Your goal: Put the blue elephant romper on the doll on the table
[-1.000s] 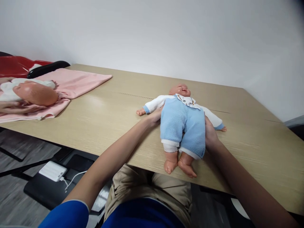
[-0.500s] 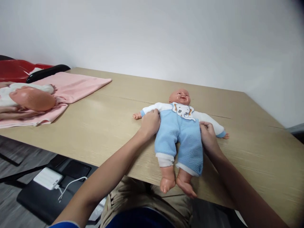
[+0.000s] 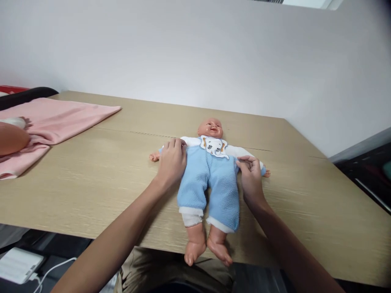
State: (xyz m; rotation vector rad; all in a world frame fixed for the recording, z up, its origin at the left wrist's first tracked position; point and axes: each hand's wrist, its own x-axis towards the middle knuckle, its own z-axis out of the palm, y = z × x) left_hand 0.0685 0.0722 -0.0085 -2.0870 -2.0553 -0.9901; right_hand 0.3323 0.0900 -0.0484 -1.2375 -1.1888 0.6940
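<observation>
A baby doll (image 3: 210, 179) in a light blue fleece romper with white sleeves and an elephant bib lies on its back on the wooden table (image 3: 91, 179), its bare feet hanging over the near edge. My left hand (image 3: 171, 162) rests on the doll's right arm and side, fingers curled on the sleeve. My right hand (image 3: 251, 176) pinches the romper fabric at the doll's other side, near its left sleeve.
A pink blanket (image 3: 58, 118) lies at the table's far left, with part of a second doll (image 3: 12, 138) on it. A white power bank (image 3: 18, 265) with a cable lies on the floor below left. A white wall runs behind the table.
The doll has been laid flatter and both hands have come from under its sides onto its sleeves. The view has shifted right, so the pink blanket sits further left.
</observation>
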